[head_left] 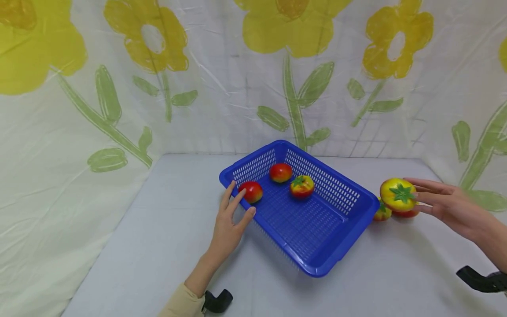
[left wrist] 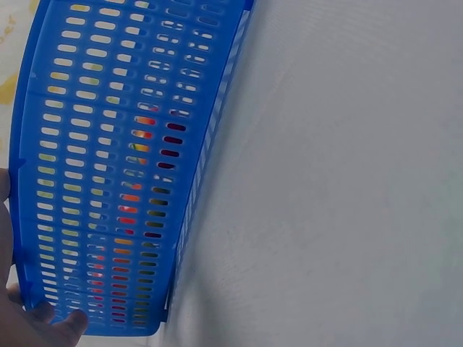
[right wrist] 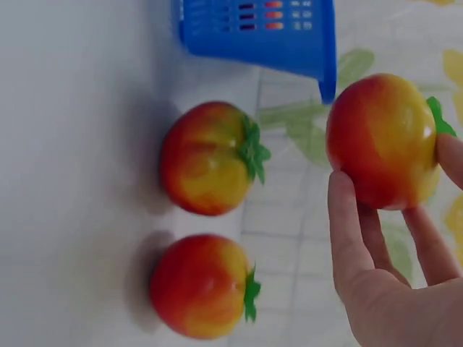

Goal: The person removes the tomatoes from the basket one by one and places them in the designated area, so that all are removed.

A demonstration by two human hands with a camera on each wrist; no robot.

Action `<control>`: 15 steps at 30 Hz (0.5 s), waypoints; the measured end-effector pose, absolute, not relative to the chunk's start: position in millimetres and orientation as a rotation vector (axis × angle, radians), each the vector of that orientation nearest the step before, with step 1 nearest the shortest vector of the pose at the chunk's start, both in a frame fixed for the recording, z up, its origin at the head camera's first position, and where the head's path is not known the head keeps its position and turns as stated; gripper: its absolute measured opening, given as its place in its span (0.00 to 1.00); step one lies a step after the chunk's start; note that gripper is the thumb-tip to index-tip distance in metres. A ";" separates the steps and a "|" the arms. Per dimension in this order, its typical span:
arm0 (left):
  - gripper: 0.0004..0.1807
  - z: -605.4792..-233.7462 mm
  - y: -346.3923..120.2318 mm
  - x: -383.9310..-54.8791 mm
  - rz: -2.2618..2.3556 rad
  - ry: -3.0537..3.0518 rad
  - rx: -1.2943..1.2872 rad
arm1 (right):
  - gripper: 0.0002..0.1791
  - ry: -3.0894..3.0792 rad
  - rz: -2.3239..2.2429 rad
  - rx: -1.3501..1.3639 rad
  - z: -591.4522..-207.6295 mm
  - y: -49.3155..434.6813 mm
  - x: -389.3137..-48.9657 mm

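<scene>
Red-and-yellow fruit is up off the worktop, in the right hand, just beside the right corner of the blue basket. Right grip: pinching that fruit between the fingertips; one digit is cut off at the edge of the right wrist view. Its green leaf cap faces the head camera (side-on and partly covered from the wrist).

Beneath, two more fruits sit on the worktop: a nearer-basket fruit and an outer fruit. Both are partly hidden in the head view, where the held one overlaps them; the right wrist view shows them apart.

Left hand: grip released, fingers spread, touching the basket's rim. How firmly they press, hard to say; the left wrist view cuts off most of the hand.

Inside the basket, three fruits: back fruit, leaf-topped fruit and left fruit, the last partly behind a finger. Through the slots, only coloured patches show.
</scene>
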State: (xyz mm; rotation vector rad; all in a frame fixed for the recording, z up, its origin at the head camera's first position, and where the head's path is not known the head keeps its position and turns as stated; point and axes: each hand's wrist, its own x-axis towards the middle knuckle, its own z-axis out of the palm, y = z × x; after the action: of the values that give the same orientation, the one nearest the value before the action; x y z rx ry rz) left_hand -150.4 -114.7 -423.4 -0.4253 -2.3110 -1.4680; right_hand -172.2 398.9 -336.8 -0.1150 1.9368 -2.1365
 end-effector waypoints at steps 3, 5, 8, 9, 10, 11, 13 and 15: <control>0.32 -422.9 -114.7 -150.0 -1.472 -2.307 -0.429 | 0.21 1.964 -2.174 -0.140 -340.5 408.0 -168.8; 0.32 -422.6 -114.6 -149.9 -1.471 -2.305 -0.431 | 0.21 1.972 -2.202 -0.111 -343.2 413.4 -167.1; 0.32 -421.9 -114.4 -150.5 -1.467 -2.304 -0.435 | 0.20 2.011 -2.214 -0.055 -348.3 421.6 -163.9; 0.32 -421.8 -114.2 -150.8 -1.465 -2.306 -0.436 | 0.20 2.014 -2.216 -0.046 -350.3 424.6 -163.0; 0.32 -421.6 -114.0 -151.3 -1.462 -2.309 -0.437 | 0.20 2.030 -2.213 -0.037 -352.4 427.3 -161.8; 0.32 -421.5 -113.8 -151.7 -1.462 -2.311 -0.437 | 0.20 2.052 -2.204 -0.034 -354.6 430.1 -160.7; 0.32 -421.4 -113.4 -152.4 -1.462 -2.312 -0.438 | 0.21 2.057 -2.214 -0.043 -358.6 436.1 -159.4; 0.32 -421.4 -112.9 -153.0 -1.461 -2.310 -0.437 | 0.21 2.063 -2.239 -0.028 -361.5 440.8 -159.0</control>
State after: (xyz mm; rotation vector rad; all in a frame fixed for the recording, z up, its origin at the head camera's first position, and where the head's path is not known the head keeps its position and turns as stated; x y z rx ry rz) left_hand -153.0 -112.9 -421.4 -0.4373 -2.3102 -1.4611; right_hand -159.0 440.8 -361.5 -0.0282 2.0634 -2.2390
